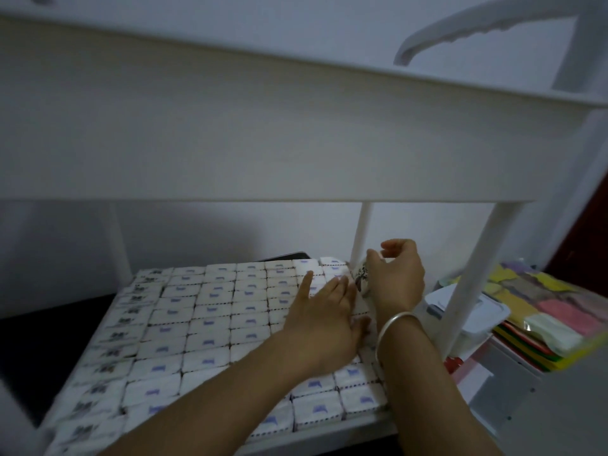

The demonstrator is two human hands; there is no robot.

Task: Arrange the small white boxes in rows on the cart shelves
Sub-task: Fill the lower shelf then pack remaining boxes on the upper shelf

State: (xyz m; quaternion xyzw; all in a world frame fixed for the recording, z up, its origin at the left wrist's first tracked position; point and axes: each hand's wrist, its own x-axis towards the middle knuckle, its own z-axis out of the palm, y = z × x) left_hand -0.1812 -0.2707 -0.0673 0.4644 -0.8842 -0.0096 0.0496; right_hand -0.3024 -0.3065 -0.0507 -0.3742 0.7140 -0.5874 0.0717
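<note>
The boxes (210,311) look matt paper, the bangle (394,324) shiny metal.

On the cart's lower shelf (362,426), small boxes (210,311) lie in close rows. Near its rear right corner the left hand (324,311) rests on them. Just right of it, the right hand (394,278) grips a box (360,278). Right of the cart lie paper packs (543,307).

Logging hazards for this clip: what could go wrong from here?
The small white box with dark print in the right hand's grip sits at the crowded far-right corner beside the thin white cart post; pushing it in may jam or lift neighbours. The left hand lies flat on the packed rows of small white boxes and could shift them. Both forearms cross the boxes along the white shelf's front edge, which might get knocked off.
</note>
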